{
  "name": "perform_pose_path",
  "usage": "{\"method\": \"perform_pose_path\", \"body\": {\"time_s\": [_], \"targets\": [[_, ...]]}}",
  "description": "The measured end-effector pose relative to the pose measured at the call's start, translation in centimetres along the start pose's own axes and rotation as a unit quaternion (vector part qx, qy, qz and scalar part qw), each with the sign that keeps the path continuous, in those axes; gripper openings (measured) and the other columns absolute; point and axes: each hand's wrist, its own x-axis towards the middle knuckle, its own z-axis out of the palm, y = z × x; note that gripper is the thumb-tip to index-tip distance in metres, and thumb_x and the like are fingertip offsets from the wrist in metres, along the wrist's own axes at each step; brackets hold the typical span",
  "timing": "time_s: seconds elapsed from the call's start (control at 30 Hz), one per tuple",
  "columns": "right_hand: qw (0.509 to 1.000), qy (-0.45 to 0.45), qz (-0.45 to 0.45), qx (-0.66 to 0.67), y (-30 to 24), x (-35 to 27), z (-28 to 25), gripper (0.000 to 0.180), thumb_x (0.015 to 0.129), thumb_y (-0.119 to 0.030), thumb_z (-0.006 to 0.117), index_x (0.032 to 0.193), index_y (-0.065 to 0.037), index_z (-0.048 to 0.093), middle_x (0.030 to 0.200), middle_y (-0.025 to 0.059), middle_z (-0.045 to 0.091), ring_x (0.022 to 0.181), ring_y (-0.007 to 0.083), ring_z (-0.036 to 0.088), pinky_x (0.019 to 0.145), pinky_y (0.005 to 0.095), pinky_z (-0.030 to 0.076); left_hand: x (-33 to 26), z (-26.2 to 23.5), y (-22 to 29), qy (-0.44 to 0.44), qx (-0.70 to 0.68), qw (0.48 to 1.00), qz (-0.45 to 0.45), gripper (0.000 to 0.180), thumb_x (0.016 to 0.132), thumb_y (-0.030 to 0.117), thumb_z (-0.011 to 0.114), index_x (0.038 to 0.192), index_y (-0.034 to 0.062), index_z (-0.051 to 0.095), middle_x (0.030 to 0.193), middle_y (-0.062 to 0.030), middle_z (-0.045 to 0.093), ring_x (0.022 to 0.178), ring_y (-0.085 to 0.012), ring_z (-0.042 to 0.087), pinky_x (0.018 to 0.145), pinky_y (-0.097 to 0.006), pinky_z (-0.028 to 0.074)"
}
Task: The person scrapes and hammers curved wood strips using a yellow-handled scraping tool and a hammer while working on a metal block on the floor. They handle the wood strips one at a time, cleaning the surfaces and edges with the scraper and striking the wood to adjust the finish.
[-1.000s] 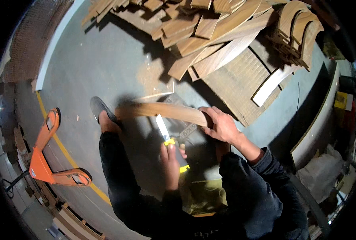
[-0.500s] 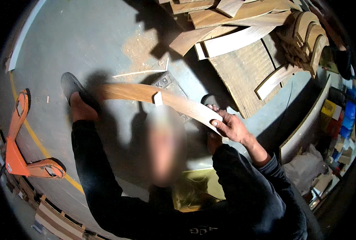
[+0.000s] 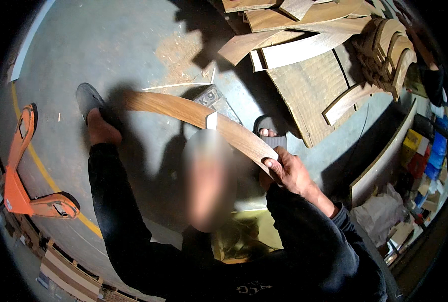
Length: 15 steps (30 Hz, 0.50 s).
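Observation:
A curved wooden strip point(image 3: 168, 106) arcs from beside my left foot toward my right knee. My right hand point(image 3: 293, 173) grips its near right end, thumb on top and fingers curled around the edge. Over the middle of the scene a blurred oval covers my left hand point(image 3: 209, 186), so its fingers cannot be made out. Just beyond that blur, a small pale flat piece point(image 3: 212, 120) rests across the strip's near edge and face. Part of a grey block point(image 3: 209, 96) with raised characters shows behind the strip on the floor.
Curved boards point(image 3: 304, 50) are piled at the far right, next to stacked curved pieces point(image 3: 395, 50). A cardboard-like sheet point(image 3: 304, 95) lies below them. Orange pallet-jack forks point(image 3: 20, 176) stand left. Another person's arm point(image 3: 422, 48) shows at the upper right. A plastic bag point(image 3: 380, 214) lies right.
The pale piece has moved right along the strip, toward my right hand. The strip's right end and my right hand have shifted slightly, and the whole view has tilted a little.

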Motion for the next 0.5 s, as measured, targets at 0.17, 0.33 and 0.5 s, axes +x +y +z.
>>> {"method": "perform_pose_path", "body": {"time_s": [0.17,0.33,0.5], "targets": [[1.0,-0.002,-0.001,0.013,0.0,-0.1,0.1,0.05,0.091,-0.053,0.051,0.103,-0.004,0.054,0.072,0.0216,0.062,0.075,0.0403,0.064,0.064,0.0467,0.048,-0.8,-1.6,2.9,-0.106,-0.157,0.975,-0.116,0.034,0.096,0.04,0.05,0.097,0.0061,0.051,0.061,-0.0016,0.05,0.047,-0.0087,0.05,0.042,-0.025,0.044],[0.999,-0.002,-0.007,0.036,0.9,0.2,0.5,0.05,0.092,-0.052,0.051,0.106,-0.004,0.053,0.072,0.0223,0.062,0.075,0.0415,0.064,0.065,0.0471,0.049,-1.2,-0.6,3.1,-0.138,-0.22,0.96,-0.103,0.034,0.096,0.042,0.051,0.099,0.0082,0.053,0.059,-0.0018,0.05,0.048,-0.0093,0.05,0.043,-0.023,0.044],[0.999,0.009,-0.016,0.026,1.7,0.2,0.4,0.05,0.092,-0.052,0.05,0.102,-0.004,0.052,0.072,0.0232,0.062,0.077,0.043,0.063,0.066,0.0482,0.048,0.3,-1.3,3.1,-0.023,-0.064,0.996,-0.061,0.034,0.096,0.041,0.05,0.097,0.007,0.052,0.061,-0.0004,0.051,0.049,-0.0072,0.052,0.043,-0.022,0.044]]}}
